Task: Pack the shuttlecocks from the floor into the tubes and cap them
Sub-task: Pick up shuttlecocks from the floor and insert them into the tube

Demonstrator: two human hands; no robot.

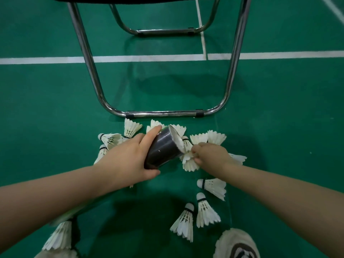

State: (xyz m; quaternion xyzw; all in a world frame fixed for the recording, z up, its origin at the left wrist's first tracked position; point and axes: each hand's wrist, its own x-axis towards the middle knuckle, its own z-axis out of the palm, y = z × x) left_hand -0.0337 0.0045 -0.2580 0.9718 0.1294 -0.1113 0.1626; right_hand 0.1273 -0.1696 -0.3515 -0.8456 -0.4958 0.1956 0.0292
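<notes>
My left hand (128,157) grips a dark tube (163,148), tilted with its open white-lined mouth facing up and right. My right hand (210,152) pinches the feathers of a white shuttlecock (189,162) right at the lower rim of the tube's mouth. Several more white shuttlecocks lie on the green floor: a cluster behind the tube (131,128), a pair to the right (208,137), three near my feet (204,211), and one at the lower left (59,237).
A chrome chair frame (163,114) stands just beyond the shuttlecocks, its front bar on the floor. White court lines (141,58) cross the green floor farther off. My shoe (236,244) shows at the bottom right.
</notes>
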